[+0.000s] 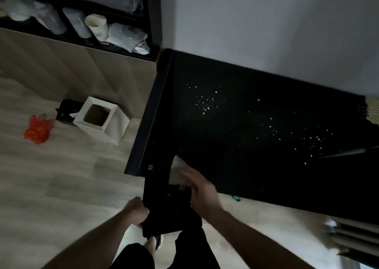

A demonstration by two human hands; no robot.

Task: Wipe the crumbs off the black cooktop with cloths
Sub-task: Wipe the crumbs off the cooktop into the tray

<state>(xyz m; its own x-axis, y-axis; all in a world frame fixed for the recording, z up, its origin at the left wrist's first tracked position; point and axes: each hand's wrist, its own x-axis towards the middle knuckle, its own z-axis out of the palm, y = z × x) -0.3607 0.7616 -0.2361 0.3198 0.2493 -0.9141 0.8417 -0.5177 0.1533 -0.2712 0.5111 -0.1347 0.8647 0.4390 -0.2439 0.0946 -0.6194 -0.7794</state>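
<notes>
In the head view, we are standing at the near left corner of the black cooktop (256,141), which is filling the centre and right of the frame. Our left hand (137,212), low in the middle, is clenching the edge of a black cloth (164,211) that is hanging off the cooktop's corner. Our right hand (202,188) is blurred; its fingers are lying over a white cloth (178,170) just above the dark one, but we cannot tell whether they are curling round it or only pressing it flat.

To do this step well, we are judging that the white cloth should be spread flat and pushed in long overlapping strokes toward one edge, gathering crumbs rather than scattering them, with the black cloth held below the corner to catch them.

The crumbs (205,102) are showing as pale specks on the glossy black surface, one cluster at upper centre and a looser band toward the right, well apart from both hands. A white bin (114,129) is standing on the floor at left.
</notes>
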